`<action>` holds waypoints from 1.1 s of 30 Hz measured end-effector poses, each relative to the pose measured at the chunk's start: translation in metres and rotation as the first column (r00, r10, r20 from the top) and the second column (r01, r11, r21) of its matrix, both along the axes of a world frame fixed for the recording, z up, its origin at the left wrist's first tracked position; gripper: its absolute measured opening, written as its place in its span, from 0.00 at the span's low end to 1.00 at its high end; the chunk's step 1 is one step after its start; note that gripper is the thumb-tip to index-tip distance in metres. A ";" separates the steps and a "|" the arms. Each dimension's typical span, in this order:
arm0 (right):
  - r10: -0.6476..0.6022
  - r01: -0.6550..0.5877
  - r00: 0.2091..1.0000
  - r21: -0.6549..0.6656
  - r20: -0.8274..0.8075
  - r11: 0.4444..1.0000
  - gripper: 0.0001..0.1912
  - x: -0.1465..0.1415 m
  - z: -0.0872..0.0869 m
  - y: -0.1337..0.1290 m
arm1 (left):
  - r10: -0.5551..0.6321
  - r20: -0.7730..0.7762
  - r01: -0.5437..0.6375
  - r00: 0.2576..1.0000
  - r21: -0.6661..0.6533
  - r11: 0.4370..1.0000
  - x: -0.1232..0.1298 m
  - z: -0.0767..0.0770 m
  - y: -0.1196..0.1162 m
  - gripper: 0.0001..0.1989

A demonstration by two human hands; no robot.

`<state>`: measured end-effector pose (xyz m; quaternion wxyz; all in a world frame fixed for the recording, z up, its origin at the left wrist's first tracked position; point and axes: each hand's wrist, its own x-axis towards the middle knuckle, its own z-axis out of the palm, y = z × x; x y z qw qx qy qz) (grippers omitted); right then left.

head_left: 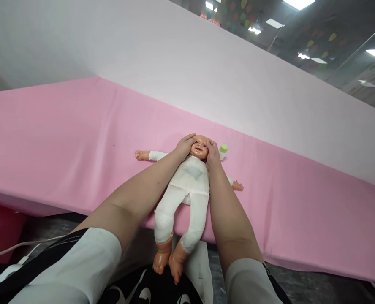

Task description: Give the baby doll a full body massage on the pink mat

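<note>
A baby doll [190,175] with a white cloth body lies on its back, its head away from me and its bare plastic feet hanging over the near edge of the surface. My left hand [185,145] cups one side of the doll's head, fingers curved over the temple. On the opposite side, my right hand [213,151] presses against the head in the same way. Both of the doll's arms stretch outward. Just beyond my right hand stands a small white item with a light green top [223,148], partly hidden by that hand.
A pink cover [80,139] spreads over the long surface beneath the doll. Behind it rises a white wall [187,71], with glass above at the right. At lower left are a red object [0,228] and a white cable [32,243]. Dark floor shows below the edge.
</note>
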<state>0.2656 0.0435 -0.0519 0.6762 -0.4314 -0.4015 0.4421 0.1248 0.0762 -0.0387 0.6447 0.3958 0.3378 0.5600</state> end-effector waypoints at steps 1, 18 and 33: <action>0.010 -0.010 0.999 -0.002 -0.041 1.000 0.25 0.000 0.001 -0.002 | -0.002 0.030 0.003 1.000 -0.010 1.000 -0.001 0.000 -0.001 0.30; 0.031 -0.031 0.994 -0.006 0.109 1.000 0.34 -0.002 0.010 -0.012 | -0.015 -0.116 0.037 0.993 0.195 0.980 -0.007 0.002 -0.010 0.31; 0.072 -0.072 0.991 0.002 -0.111 0.997 0.29 -0.001 0.002 -0.009 | -0.080 0.129 0.084 0.988 -0.023 0.996 -0.009 0.005 -0.008 0.25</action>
